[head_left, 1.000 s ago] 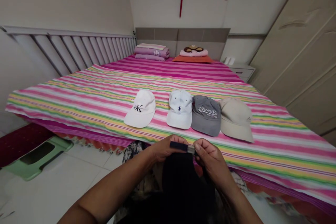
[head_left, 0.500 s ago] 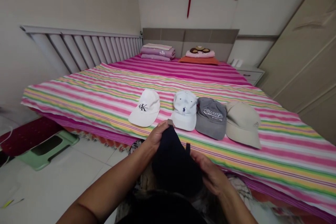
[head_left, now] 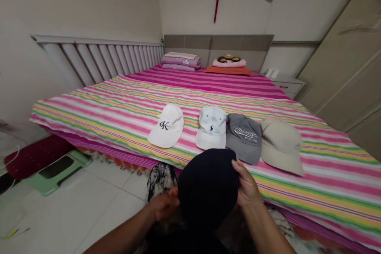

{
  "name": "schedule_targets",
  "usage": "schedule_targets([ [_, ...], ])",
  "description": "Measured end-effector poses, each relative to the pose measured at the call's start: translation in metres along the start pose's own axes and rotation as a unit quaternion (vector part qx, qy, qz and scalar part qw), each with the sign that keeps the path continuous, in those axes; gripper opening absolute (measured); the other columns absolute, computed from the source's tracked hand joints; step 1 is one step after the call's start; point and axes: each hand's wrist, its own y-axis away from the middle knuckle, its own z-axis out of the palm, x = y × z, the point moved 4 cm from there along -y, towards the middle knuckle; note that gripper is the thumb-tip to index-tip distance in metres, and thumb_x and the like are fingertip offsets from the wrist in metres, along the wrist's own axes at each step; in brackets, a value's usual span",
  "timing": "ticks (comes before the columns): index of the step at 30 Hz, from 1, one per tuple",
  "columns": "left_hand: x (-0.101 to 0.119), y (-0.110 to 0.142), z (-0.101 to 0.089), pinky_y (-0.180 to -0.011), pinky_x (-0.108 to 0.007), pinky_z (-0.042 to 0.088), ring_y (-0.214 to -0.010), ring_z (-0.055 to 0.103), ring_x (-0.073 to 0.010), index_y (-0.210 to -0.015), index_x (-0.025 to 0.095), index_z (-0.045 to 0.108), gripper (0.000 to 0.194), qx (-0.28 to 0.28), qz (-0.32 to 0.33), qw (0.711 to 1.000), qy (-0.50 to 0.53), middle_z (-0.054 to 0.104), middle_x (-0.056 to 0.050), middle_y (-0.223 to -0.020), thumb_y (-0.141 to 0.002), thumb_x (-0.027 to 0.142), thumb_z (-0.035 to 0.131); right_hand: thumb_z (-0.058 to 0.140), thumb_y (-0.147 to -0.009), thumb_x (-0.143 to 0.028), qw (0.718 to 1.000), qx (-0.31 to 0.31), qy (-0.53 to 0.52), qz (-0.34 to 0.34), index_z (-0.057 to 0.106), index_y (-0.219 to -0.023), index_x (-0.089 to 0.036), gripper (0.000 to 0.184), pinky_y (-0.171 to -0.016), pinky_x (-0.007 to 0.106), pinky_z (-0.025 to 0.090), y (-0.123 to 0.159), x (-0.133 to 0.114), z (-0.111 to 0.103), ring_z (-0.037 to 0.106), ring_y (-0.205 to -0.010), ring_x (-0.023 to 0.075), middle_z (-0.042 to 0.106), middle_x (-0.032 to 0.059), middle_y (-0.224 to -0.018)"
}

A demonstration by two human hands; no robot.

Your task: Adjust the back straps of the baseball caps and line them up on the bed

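I hold a dark navy cap (head_left: pixel 207 188) in front of me with both hands, just short of the bed's near edge. My left hand (head_left: pixel 164 205) grips its lower left side, fingers curled under it. My right hand (head_left: pixel 245 185) clasps its right side, fingers wrapped on the crown. Beyond it, four caps lie in a row on the striped bedspread (head_left: pixel 125 99): a white cap with a black logo (head_left: pixel 166 126), a white cap with a small blue emblem (head_left: pixel 212 127), a grey cap with script lettering (head_left: pixel 244 138) and a beige cap (head_left: pixel 281 146).
Folded pink bedding (head_left: pixel 180 61) and a pillow (head_left: pixel 229 65) sit at the headboard. A green stool (head_left: pixel 56 171) and a dark red mat (head_left: pixel 34 155) lie on the tiled floor at left. A nightstand (head_left: pixel 288 85) and wardrobe doors (head_left: pixel 348 67) stand at right.
The dark cap has been turned round from strap-side up to crown facing me and lifted. My left hand dropped to its lower left; my right hand rose to its right side.
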Motion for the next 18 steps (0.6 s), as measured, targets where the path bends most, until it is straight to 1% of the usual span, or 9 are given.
schedule_targets([
  [2,-0.006,0.005,0.000,-0.083,-0.030,0.044,-0.088,0.063,-0.0193,-0.093,0.020,0.066,0.029,0.019,0.028,0.999,0.003,0.068,-0.005,-0.092,-0.065,0.020,0.067,0.074,-0.052,-0.021,1.000,0.013,0.011,-0.022,0.062,-0.074,-0.022,0.024,-0.068,0.028,0.052,-0.009,-0.003,0.000,0.066,-0.068,0.0168,0.071,-0.0015,-0.074],
  [4,0.012,0.006,-0.001,-0.085,-0.028,0.044,-0.090,0.062,-0.0178,-0.098,0.022,0.064,0.031,0.053,0.085,0.995,0.005,0.068,-0.005,-0.095,-0.067,0.020,0.066,0.072,-0.057,-0.024,0.998,0.033,0.036,-0.046,0.062,-0.079,-0.022,0.025,-0.071,0.030,0.052,-0.019,-0.003,-0.006,0.066,-0.075,0.0185,0.071,0.0000,-0.081],
  [6,0.049,0.003,0.000,-0.087,-0.028,0.044,-0.093,0.061,-0.0188,-0.103,0.021,0.061,0.042,0.080,0.148,0.986,-0.004,0.067,-0.006,-0.099,-0.062,0.018,0.070,0.069,-0.064,-0.030,0.996,0.058,0.052,-0.050,0.062,-0.083,-0.021,0.021,-0.070,0.029,0.052,-0.030,0.001,-0.019,0.066,-0.079,0.0187,0.071,0.0011,-0.084],
  [8,0.097,-0.001,0.002,-0.089,-0.030,0.043,-0.097,0.060,-0.0218,-0.104,0.018,0.060,0.049,0.098,0.201,0.974,-0.023,0.067,-0.008,-0.100,-0.057,0.018,0.074,0.065,-0.070,-0.034,0.995,0.083,0.062,-0.003,0.061,-0.080,-0.020,0.018,-0.066,0.028,0.053,-0.041,0.012,-0.037,0.066,-0.078,0.0178,0.071,0.0023,-0.082],
  [11,0.173,-0.005,0.007,-0.092,-0.034,0.042,-0.100,0.058,-0.0240,-0.109,0.019,0.056,0.058,0.123,0.298,0.945,-0.046,0.067,-0.008,-0.099,-0.055,0.018,0.075,0.065,-0.072,-0.029,0.988,0.107,0.075,0.082,0.059,-0.073,-0.019,0.012,-0.061,0.025,0.054,-0.052,0.028,-0.058,0.068,-0.068,0.0159,0.071,0.0047,-0.073],
  [13,0.213,-0.007,0.008,-0.092,-0.034,0.042,-0.100,0.059,-0.0232,-0.109,0.019,0.056,0.054,0.134,0.357,0.923,-0.060,0.068,-0.007,-0.098,-0.058,0.017,0.073,0.066,-0.072,-0.024,0.986,0.115,0.072,0.095,0.057,-0.071,-0.018,0.011,-0.061,0.025,0.054,-0.056,0.034,-0.065,0.068,-0.065,0.0158,0.071,0.0060,-0.070],
  [15,0.237,-0.011,0.001,-0.089,-0.032,0.045,-0.097,0.060,-0.0219,-0.106,0.018,0.058,0.045,0.158,0.380,0.909,-0.065,0.068,-0.007,-0.097,-0.062,0.015,0.069,0.065,-0.073,-0.022,0.986,0.122,0.060,0.100,0.057,-0.069,-0.017,0.010,-0.061,0.025,0.055,-0.059,0.037,-0.066,0.068,-0.064,0.0158,0.071,0.0065,-0.069],
  [16,0.243,-0.014,-0.007,-0.087,-0.031,0.046,-0.094,0.061,-0.0215,-0.103,0.016,0.059,0.039,0.188,0.370,0.907,-0.066,0.068,-0.008,-0.095,-0.064,0.014,0.067,0.064,-0.074,-0.022,0.986,0.126,0.053,0.100,0.056,-0.069,-0.017,0.010,-0.061,0.025,0.055,-0.060,0.037,-0.064,0.068,-0.064,0.0157,0.071,0.0066,-0.069],
  [18,0.241,-0.019,-0.030,-0.078,-0.030,0.050,-0.082,0.064,-0.0207,-0.093,0.012,0.062,0.027,0.276,0.316,0.905,-0.063,0.069,-0.009,-0.084,-0.066,0.011,0.063,0.060,-0.077,-0.020,0.985,0.135,0.034,0.098,0.055,-0.069,-0.018,0.010,-0.060,0.024,0.056,-0.065,0.038,-0.060,0.067,-0.063,0.0148,0.070,0.0059,-0.068],
])
